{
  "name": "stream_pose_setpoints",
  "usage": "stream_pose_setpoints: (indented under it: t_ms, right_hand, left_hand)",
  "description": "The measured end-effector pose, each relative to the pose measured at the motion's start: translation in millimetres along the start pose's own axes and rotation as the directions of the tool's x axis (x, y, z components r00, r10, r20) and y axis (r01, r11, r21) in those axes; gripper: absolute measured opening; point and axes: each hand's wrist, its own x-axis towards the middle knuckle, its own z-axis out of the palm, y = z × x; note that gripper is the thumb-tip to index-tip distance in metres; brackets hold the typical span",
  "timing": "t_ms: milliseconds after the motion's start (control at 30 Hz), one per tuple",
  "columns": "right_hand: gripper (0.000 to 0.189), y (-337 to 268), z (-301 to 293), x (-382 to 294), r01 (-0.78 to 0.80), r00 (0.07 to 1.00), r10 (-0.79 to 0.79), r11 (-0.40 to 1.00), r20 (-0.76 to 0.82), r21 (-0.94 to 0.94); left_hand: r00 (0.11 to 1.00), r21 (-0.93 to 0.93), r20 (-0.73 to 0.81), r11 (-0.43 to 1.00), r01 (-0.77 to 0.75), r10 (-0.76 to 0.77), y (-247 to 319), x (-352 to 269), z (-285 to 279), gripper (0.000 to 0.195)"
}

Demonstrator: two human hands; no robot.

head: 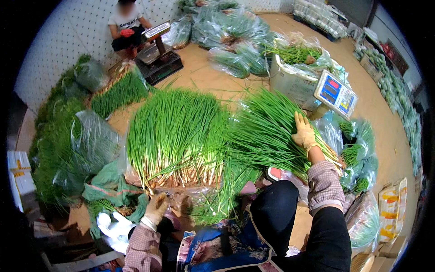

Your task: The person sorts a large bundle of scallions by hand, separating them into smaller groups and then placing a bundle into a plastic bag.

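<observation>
A broad pile of scallions lies before me, green tops pointing away and pale root ends towards me. My left hand, in a tan glove, is at the near left corner of this pile, beside the root ends. Its fingers are bent, and whether they pinch a stalk is unclear. On the right, a second heap of scallions lies slanted, its root ends to the lower right. My right hand, also gloved, rests on top of that heap with fingers extended. Loose green stalks are strewn between the two piles.
A digital scale display stands beyond my right hand, by a white crate of greens. Bagged greens lie right; a green woven sack lies left. Farther off, a person sits near another scale.
</observation>
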Motion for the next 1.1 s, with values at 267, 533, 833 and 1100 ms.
stream_pose_setpoints:
  t_ms: [267, 533, 833, 1100]
  right_hand:
    - [0.052, -218, 7, -37, 0.385, 0.865, -0.502, 0.690, 0.022, 0.613]
    - [0.047, -486, 127, -146, 0.185, 0.555, -0.718, 0.599, 0.421, 0.779]
    - [0.058, -605, 170, -163, 0.114, 0.800, -0.426, 0.799, 0.422, 0.590]
    - [0.028, -554, 117, -155, -0.810, 0.448, -0.562, 0.075, 0.695, 0.582]
  left_hand:
    - [0.694, -0.453, -0.712, 0.824, -0.341, -0.104, 20, 56, -62, 0.024]
    - [0.554, -0.647, -0.757, 0.521, -0.557, -0.347, 27, 27, -128, 0.037]
    - [0.587, -0.625, -0.770, 0.480, -0.616, -0.249, 40, 32, -135, 0.050]
    - [0.612, -0.645, -0.747, 0.510, -0.569, -0.261, 32, 28, -139, 0.051]
